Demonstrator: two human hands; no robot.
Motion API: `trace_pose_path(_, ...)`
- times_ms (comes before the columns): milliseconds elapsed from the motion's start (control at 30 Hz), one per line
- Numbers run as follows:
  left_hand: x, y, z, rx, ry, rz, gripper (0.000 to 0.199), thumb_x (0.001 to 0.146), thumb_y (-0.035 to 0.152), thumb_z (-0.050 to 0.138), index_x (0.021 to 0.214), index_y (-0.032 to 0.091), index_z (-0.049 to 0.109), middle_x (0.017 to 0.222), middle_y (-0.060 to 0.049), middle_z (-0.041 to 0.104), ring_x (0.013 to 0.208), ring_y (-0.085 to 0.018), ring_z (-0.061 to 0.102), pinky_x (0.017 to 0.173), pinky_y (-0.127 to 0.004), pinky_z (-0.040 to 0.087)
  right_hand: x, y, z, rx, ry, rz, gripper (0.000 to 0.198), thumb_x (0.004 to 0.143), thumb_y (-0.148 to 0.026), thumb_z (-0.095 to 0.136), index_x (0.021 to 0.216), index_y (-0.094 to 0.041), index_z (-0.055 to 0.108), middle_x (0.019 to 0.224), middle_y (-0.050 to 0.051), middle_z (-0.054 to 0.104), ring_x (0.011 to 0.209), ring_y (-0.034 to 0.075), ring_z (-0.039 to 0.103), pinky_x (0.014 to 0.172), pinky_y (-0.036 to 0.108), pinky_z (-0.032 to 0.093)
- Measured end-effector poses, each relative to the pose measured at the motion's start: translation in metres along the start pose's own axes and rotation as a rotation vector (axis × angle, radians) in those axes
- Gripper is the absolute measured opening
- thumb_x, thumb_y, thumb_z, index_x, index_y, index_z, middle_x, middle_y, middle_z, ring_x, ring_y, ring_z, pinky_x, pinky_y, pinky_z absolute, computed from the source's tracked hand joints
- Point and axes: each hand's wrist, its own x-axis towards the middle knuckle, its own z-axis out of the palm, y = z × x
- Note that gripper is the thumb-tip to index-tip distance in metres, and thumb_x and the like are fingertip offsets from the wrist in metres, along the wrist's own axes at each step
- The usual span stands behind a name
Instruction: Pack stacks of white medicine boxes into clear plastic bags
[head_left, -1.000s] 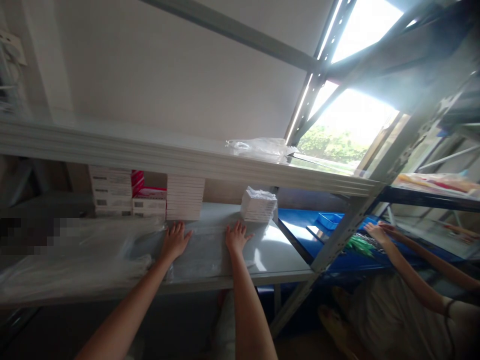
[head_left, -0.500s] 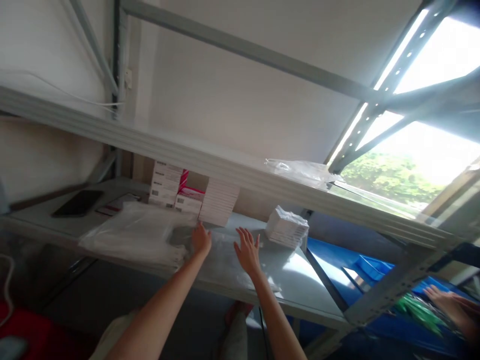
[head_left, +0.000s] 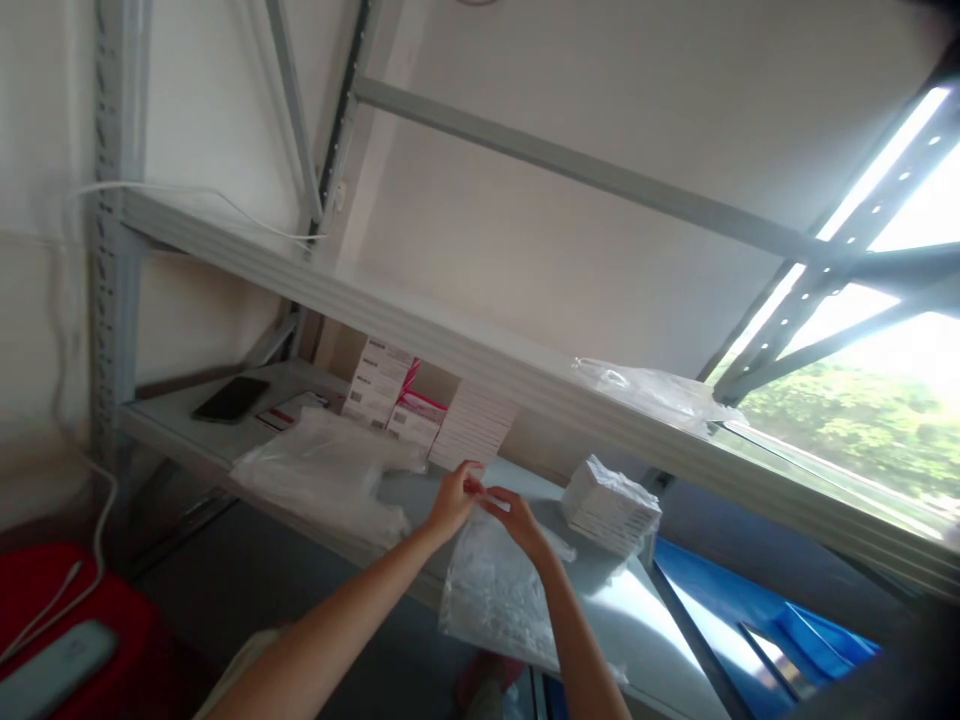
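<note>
- Two bare hands meet at mid-shelf, fingers curled: the left hand (head_left: 452, 505) pinches the top edge of one clear plastic bag (head_left: 495, 590) between thumb and fingertips, and the right hand (head_left: 517, 517) pinches that edge just beside it
- This bag, thin, glossy and crinkled, hangs at six o'clock from the hands, over the front of the grey metal lower shelf (head_left: 682, 655)
- At nine o'clock, one limp pile of cloudy plastic bags (head_left: 319, 465), too merged to count
- At twelve o'clock, one stack of flat white boxes (head_left: 474, 425), edges ribbed like slats
- Between ten and eleven, white cartons (head_left: 379, 383) with printed labels and pink sides, partly hidden
- At three o'clock, one blocky white stack (head_left: 611, 505) in crumpled clear film
- At ten o'clock, one smooth black phone (head_left: 231, 398)
- At two o'clock, clear plastic packaging (head_left: 652, 390) on the upper shelf (head_left: 450, 340)
</note>
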Motion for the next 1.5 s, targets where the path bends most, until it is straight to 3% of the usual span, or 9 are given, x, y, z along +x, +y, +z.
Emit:
trace_pose_path(167, -0.033, 0.023, -0.021, 0.115, 0.077, -0.049, 0.075, 0.068, 0.029, 0.074, 0.134, 0.019, 0.041, 0.121, -0.012, 0.058, 0.104, -0.024, 0.057, 0.088, -0.035, 0.045, 0.003, -0.036, -0.015, 0.152, 0.1, -0.072, 0.035, 0.08, -0.051, 0.056, 0.077, -0.018, 0.067, 0.081, 0.008, 0.071, 0.08, 0.023, 0.065, 0.079, 0.034, 0.049)
trace_pose_path(233, -0.053, 0.023, -0.038, 0.222, -0.004, -0.154, 0.069, 0.066, 0.03, 0.074, 0.129, 0.018, 0.048, 0.113, -0.011, 0.063, 0.093, -0.023, 0.061, 0.084, -0.035, 0.046, 0.008, -0.05, -0.018, 0.16, 0.109, -0.079, 0.035, 0.078, -0.052, 0.058, 0.075, -0.018, 0.066, 0.08, 0.008, 0.07, 0.079, 0.022, 0.065, 0.078, 0.033, 0.049)
trace_pose_path(367, -0.096, 0.022, -0.081, 0.277, -0.08, -0.222, 0.019, 0.076, 0.033, 0.06, 0.082, 0.016, 0.067, 0.077, -0.005, 0.069, 0.07, -0.019, 0.062, 0.067, -0.029, 0.046, 0.028, -0.08, -0.021, 0.17, 0.103, -0.104, 0.035, 0.077, -0.052, 0.057, 0.075, -0.018, 0.066, 0.073, 0.006, 0.068, 0.069, 0.018, 0.062, 0.07, 0.029, 0.048)
trace_pose_path(533, -0.129, 0.043, -0.125, 0.036, 0.053, -0.318, 0.04, 0.08, 0.051, 0.05, 0.08, 0.013, 0.065, 0.066, -0.005, 0.066, 0.041, -0.011, 0.051, 0.04, -0.022, 0.037, 0.082, -0.13, -0.012, 0.077, -0.036, -0.127, 0.034, 0.081, -0.047, 0.052, 0.08, -0.018, 0.069, 0.065, 0.002, 0.065, 0.056, 0.013, 0.055, 0.057, 0.023, 0.042)
trace_pose_path(667, -0.13, 0.056, -0.16, -0.049, 0.239, -0.327, 0.051, 0.077, 0.057, 0.051, 0.092, 0.011, 0.067, 0.066, -0.006, 0.068, 0.04, -0.011, 0.051, 0.036, -0.019, 0.031, 0.138, -0.172, 0.022, -0.108, -0.09, -0.196, 0.027, 0.082, -0.04, 0.057, 0.085, -0.018, 0.072, 0.067, 0.001, 0.066, 0.059, 0.011, 0.055, 0.057, 0.02, 0.037)
trace_pose_path(833, -0.127, 0.048, -0.214, -0.004, 0.438, -0.331, 0.055, 0.074, 0.06, 0.052, 0.095, 0.011, 0.067, 0.066, -0.006, 0.068, 0.039, -0.012, 0.051, 0.036, -0.021, 0.031, 0.199, -0.216, 0.097, -0.163, -0.133, -0.295, 0.022, 0.086, -0.034, 0.059, 0.089, -0.018, 0.073, 0.074, 0.001, 0.07, 0.068, 0.011, 0.059, 0.063, 0.019, 0.038)
trace_pose_path(1067, -0.138, 0.033, -0.289, 0.473, 0.552, -0.42, 0.048, 0.082, 0.061, 0.042, 0.067, 0.02, 0.063, 0.056, -0.001, 0.064, 0.043, -0.015, 0.052, 0.049, -0.026, 0.035, 0.235, -0.234, 0.2, -0.302, -0.199, -0.278, 0.024, 0.089, -0.041, 0.057, 0.096, -0.025, 0.074, 0.087, 0.002, 0.073, 0.083, 0.015, 0.065, 0.07, 0.021, 0.041)
trace_pose_path(1233, -0.142, 0.034, -0.296, 0.69, 0.511, -0.592, 0.052, 0.086, 0.061, 0.034, 0.06, 0.023, 0.06, 0.056, -0.001, 0.063, 0.062, -0.021, 0.062, 0.057, -0.026, 0.034, 0.241, -0.225, 0.236, -0.333, -0.212, -0.265, 0.028, 0.09, -0.045, 0.055, 0.096, -0.025, 0.073, 0.09, 0.002, 0.073, 0.085, 0.016, 0.065, 0.071, 0.022, 0.043)
trace_pose_path(1500, -0.154, 0.008, -0.279, 0.507, 0.473, -0.622, 0.061, 0.085, 0.067, 0.028, 0.066, 0.023, 0.065, 0.053, -0.002, 0.062, 0.062, -0.023, 0.061, 0.062, -0.029, 0.037, 0.246, -0.198, 0.248, -0.206, -0.158, -0.281, 0.024, 0.086, -0.04, 0.062, 0.103, -0.024, 0.069, 0.093, 0.001, 0.071, 0.086, 0.015, 0.064, 0.076, 0.022, 0.043)
